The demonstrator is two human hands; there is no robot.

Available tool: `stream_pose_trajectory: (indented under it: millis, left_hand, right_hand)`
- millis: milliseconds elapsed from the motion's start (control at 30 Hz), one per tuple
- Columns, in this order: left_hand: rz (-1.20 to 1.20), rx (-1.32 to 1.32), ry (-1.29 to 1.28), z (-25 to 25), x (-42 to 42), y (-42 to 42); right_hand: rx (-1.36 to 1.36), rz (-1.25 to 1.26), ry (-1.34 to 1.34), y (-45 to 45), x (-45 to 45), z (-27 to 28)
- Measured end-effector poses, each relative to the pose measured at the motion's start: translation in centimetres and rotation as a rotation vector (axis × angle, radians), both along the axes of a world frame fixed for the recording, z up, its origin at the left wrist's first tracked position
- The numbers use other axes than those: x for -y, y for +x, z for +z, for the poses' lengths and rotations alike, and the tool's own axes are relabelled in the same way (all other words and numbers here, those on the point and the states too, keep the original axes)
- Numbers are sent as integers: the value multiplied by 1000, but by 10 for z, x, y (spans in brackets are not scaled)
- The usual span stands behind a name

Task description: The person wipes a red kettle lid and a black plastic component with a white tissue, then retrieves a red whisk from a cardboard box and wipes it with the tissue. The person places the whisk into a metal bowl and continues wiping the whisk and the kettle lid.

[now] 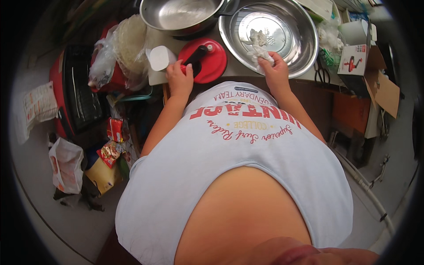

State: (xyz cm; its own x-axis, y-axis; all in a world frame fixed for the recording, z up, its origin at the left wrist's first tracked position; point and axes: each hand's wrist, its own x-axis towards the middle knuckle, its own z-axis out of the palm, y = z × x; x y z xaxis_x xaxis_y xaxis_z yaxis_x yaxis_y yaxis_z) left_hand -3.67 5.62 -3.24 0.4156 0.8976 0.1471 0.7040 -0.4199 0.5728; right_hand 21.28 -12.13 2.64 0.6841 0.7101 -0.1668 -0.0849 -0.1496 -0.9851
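Observation:
My left hand (180, 78) grips the red and black end of a crank handle (196, 55). The crank belongs to a round red lid (217, 61), apparently from a hand-cranked food chopper, lying at the table's near edge. Just left of those fingers stands a white rounded block-like object (161, 58). Pinched in my right hand (278, 71) is a crumpled white tissue or thin cloth (260, 54), held over the near rim of a wide stainless steel basin (299, 49). Another crumpled, soiled-looking wad (258, 37) shows inside the basin, against or just beyond the tissue.
A steel pan (182, 13) sits behind the red lid. Plastic-bagged pale round sheets (131, 41) lie at left, near a red and black appliance (82, 89). Black-handled scissors (322, 74) and an opened carton (352, 63) are at right. Bags and packets (107, 154) crowd the lower left.

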Motion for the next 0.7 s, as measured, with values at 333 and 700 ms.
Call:
stream_pose_trajectory:
  millis: [333,700]
  left_hand:
    - [-140,-155,-99,26,5,13]
    - [-236,-239,9,57,4,10]
  right_hand:
    - [-21,-92,-3,-6,16,-10]
    - [128,-344,-98,6,50,-1]
